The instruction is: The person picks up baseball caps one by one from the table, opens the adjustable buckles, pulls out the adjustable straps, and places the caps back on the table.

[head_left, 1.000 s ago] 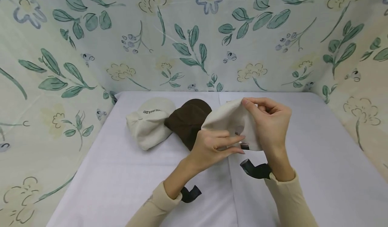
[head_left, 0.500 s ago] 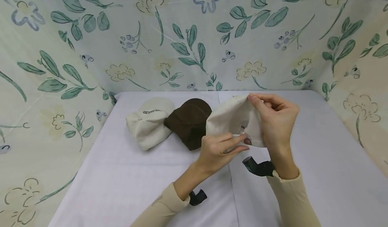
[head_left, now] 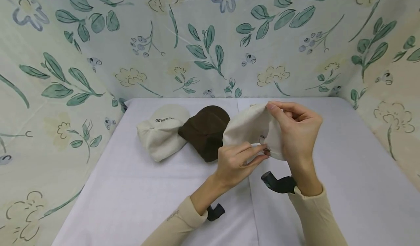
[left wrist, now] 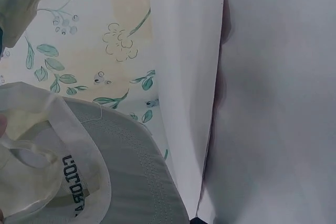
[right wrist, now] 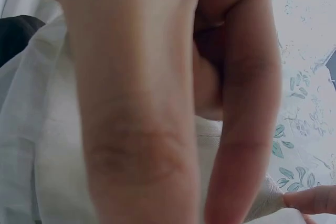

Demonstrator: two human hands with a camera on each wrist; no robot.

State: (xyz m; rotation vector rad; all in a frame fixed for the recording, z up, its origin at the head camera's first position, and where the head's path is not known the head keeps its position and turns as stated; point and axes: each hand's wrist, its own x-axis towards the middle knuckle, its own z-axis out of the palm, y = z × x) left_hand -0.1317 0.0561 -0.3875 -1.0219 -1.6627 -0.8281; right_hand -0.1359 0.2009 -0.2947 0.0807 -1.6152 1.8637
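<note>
An off-white cap (head_left: 244, 125) is held up above the table with its opening facing me. My right hand (head_left: 302, 133) pinches its upper edge between thumb and forefinger. At the lower edge my left hand (head_left: 236, 162) pinches the cap's rim; its fingertips partly cover a small dark patch there. The left wrist view shows the cap's brim (left wrist: 131, 166), a pale inner band and dark lettering (left wrist: 73, 184), cut off at the bottom. In the right wrist view, fingers (right wrist: 142, 129) of the right hand hide most of the cap.
A brown cap (head_left: 206, 129) lies left of the held cap. Beside it, overlapping, is another off-white cap (head_left: 164, 136) with dark lettering. A white cloth covers the table (head_left: 147, 202); a floral curtain (head_left: 210, 81) hangs behind it and at both sides.
Both hands have shifted slightly right with the held cap. The left thumb has come up toward the forefinger, covering more of the dark patch. The two lying caps stay put.
</note>
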